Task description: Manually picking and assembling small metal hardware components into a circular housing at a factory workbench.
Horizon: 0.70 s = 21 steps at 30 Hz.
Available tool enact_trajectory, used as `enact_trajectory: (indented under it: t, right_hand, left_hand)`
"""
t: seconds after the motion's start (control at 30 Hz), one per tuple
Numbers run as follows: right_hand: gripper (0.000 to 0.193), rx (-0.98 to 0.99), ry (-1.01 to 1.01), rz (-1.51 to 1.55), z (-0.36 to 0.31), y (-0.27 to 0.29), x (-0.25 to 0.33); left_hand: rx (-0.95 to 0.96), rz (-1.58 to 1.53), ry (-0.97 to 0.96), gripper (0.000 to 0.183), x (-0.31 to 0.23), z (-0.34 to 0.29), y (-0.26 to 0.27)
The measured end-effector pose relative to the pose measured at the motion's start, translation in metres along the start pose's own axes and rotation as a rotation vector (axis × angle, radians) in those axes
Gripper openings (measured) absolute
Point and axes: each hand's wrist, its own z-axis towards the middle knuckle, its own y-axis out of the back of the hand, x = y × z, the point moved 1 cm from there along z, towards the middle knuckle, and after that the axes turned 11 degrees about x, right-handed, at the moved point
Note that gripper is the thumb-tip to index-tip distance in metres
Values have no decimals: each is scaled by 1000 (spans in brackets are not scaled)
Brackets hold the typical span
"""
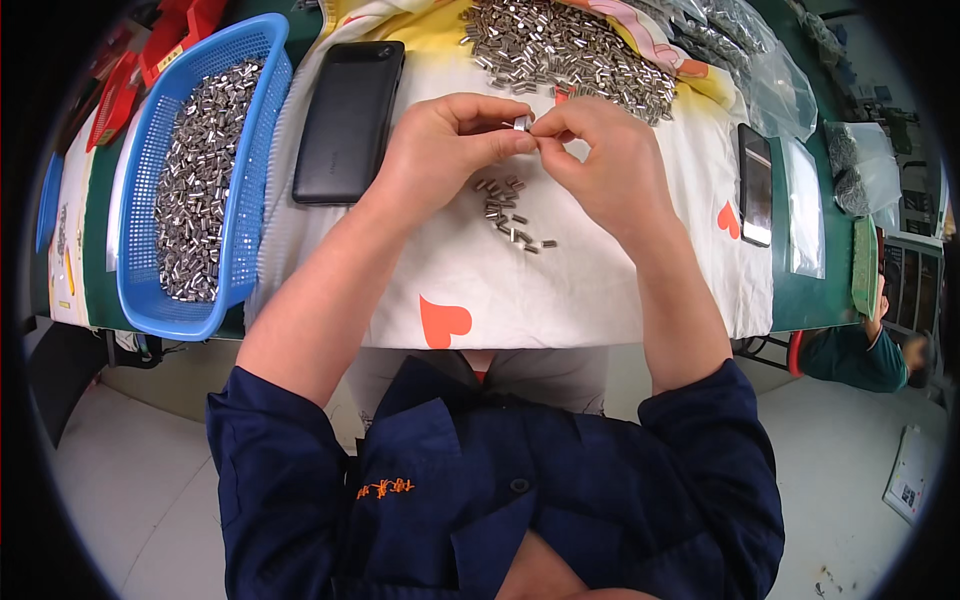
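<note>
My left hand (436,145) pinches a small silvery metal piece (521,122) between thumb and fingertips, above the cloth-covered table. From the right, my right hand (612,160) meets it with thumb and forefinger pressed together. Those fingertips touch or nearly touch the piece, and whatever they grip is hidden. Below the hands lies a loose group of short metal cylinders (495,210) on the white cloth (600,300). A large heap of the same cylinders (560,60) spreads beyond my hands.
A blue plastic basket (272,130) full of metal cylinders stands at the left. Beside it lies a black rectangular device (350,125). To the right are a phone (755,185) and clear plastic bags (780,85). Another person (860,358) sits at the far right.
</note>
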Motion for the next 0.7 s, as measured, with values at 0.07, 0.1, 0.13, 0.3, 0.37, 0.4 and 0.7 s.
enact_trajectory:
  t: [0.07, 0.1, 0.13, 0.3, 0.37, 0.4, 0.7]
  right_hand:
    - [4, 12, -42, 77, 0, 2, -1]
    - [4, 22, -54, 139, 0, 3, -1]
    - [3, 32, -67, 201, 1, 4, -1]
    - [5, -14, 7, 75, 0, -1, -1]
    - [6, -38, 36, -4, -1, -1, -1]
    - [7, -50, 43, -14, 0, -2, -1]
    - [9, 207, -229, 441, 4, 11, -16]
  left_hand:
    - [26, -51, -2, 25, -2, 0, 0]
    - [29, -49, 0, 25, -1, 0, 1]
    - [31, -45, -7, 26, 0, 0, 3]
    - [8, 56, 23, 28, -1, -1, 1]
    - [-13, 108, 25, 28, -3, 0, -1]
    - [-1, 115, 33, 28, -2, 0, 0]
    - [41, -13, -14, 27, 4, 3, 1]
